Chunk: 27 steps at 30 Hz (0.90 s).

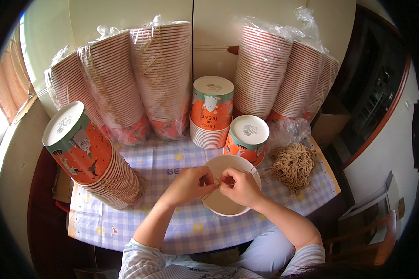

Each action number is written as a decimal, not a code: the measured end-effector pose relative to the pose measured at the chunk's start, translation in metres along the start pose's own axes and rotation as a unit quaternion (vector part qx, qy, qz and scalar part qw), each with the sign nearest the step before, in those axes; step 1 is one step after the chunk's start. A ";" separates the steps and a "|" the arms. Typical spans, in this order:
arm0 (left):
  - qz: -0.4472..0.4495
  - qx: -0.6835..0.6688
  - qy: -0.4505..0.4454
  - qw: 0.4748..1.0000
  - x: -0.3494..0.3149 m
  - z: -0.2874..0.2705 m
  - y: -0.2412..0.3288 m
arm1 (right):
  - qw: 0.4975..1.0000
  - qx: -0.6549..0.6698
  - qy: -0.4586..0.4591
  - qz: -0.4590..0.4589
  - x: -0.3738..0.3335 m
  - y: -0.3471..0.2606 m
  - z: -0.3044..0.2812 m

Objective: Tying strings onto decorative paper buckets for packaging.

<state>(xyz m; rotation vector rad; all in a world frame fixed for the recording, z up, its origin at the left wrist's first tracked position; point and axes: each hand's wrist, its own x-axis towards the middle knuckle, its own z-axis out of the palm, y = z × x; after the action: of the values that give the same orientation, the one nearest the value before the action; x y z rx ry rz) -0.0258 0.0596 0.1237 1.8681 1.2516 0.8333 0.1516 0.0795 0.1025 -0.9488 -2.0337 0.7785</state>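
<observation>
Both hands meet in a pinch over the mouth of a white-lined paper bucket [224,205], which stands open side up near the table's front. Between thumb and fingers of my left hand [189,185] is a thin tan cord [217,182]. My right hand [241,187] pinches the same cord a little to the right, and the fingertips almost touch. Part of the cord is hidden by the fingers. To the right of the bucket lies a tangled heap of tan cord [293,167]. Just behind it sits a short orange and green bucket stack [247,135], upside down.
Tall stacks of paper buckets in clear plastic [160,79] line the back left, and more bagged stacks [264,69] the back right. An upside-down printed stack [212,109] stands between them. Another stack [91,153], with cords hanging, leans at left. A checked tablecloth [172,228] covers the table.
</observation>
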 end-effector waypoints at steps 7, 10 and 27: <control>0.002 -0.159 0.004 0.987 0.003 0.000 -0.018 | 0.999 0.049 -0.008 0.008 0.000 0.000 0.000; 0.006 -0.143 0.006 0.990 0.004 0.000 -0.018 | 0.998 0.055 -0.010 0.011 0.000 -0.001 0.000; 0.034 -0.069 0.041 0.996 0.001 0.006 -0.001 | 0.969 0.221 -0.055 0.093 0.003 0.012 -0.006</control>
<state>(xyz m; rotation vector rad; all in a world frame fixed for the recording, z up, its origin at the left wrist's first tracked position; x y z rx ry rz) -0.0210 0.0601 0.1199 1.7898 1.1560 1.0162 0.1595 0.0896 0.0974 -0.8556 -1.7635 1.3466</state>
